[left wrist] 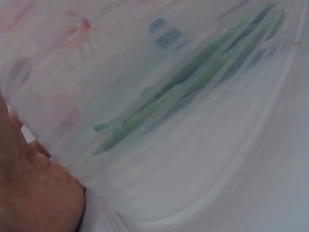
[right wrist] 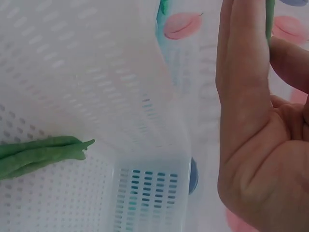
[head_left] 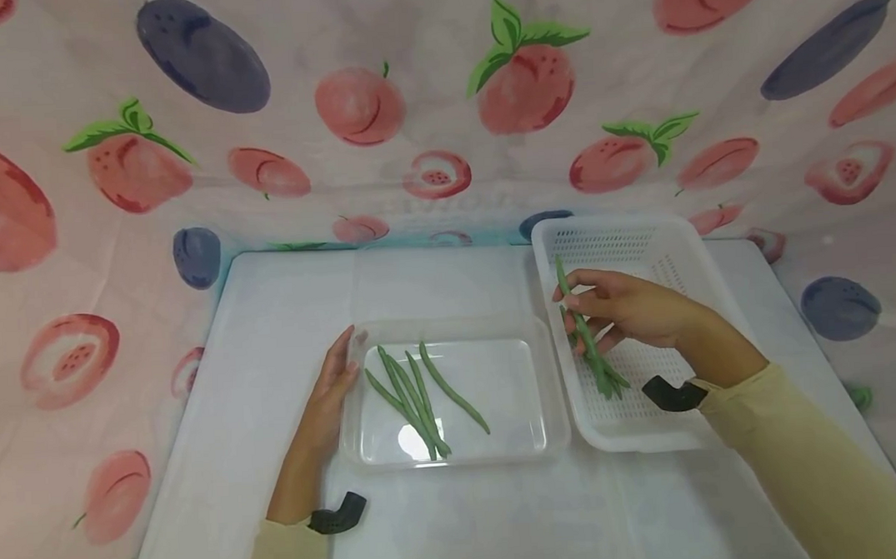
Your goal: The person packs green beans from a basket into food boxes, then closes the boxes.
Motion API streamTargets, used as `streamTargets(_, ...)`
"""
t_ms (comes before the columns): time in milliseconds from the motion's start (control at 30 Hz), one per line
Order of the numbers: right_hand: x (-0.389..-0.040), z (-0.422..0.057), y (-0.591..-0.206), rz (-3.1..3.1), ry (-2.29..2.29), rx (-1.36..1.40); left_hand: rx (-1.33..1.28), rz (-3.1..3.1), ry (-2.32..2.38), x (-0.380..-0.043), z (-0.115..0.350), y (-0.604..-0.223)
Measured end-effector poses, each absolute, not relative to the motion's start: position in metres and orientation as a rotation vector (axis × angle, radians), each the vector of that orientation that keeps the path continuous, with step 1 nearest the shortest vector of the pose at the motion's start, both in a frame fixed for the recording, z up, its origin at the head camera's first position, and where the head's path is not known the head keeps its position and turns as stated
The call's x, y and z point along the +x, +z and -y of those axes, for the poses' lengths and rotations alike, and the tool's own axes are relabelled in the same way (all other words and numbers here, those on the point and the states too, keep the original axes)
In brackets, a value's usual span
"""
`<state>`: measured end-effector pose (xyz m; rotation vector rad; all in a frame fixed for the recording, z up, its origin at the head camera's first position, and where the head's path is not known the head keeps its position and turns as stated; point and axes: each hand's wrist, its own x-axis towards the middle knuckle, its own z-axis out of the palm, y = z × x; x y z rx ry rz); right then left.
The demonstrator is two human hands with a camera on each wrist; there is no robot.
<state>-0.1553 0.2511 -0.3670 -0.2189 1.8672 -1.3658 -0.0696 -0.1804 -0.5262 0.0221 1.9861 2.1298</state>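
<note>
My right hand (head_left: 622, 305) pinches a green bean (head_left: 560, 274) between thumb and fingers, over the left side of a white perforated basket (head_left: 719, 301). Below that hand more green beans (right wrist: 43, 154) lie on the basket floor, partly hidden by it in the head view. With my left hand (head_left: 329, 393) I hold the left wall of a clear plastic container (head_left: 546, 392), fingers along its outside and thumb at the rim. Several green beans (head_left: 411, 398) lie in the container's left half, one apart from the rest. The left wrist view shows beans (left wrist: 159, 104) blurred through the container wall.
Container and basket stand side by side on a white table (head_left: 283, 295), the basket on the right. A fruit-printed cloth (head_left: 383, 174) hangs behind the table and at both sides. Black wrist bands (head_left: 338, 515) sit by the sleeves.
</note>
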Motion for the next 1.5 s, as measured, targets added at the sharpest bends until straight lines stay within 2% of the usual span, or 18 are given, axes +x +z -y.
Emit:
streamTargets(967,-0.151,-0.187,-0.363,-1.857,-1.284,-0.347,0.043,-1.978,2.140,-0.070,0.182,-0.531)
streamTargets(1500,-0.151,-0.162,-0.365,-1.887,-1.322,-0.301,0.029,-1.994,2.123,-0.070,0.181,-0.529)
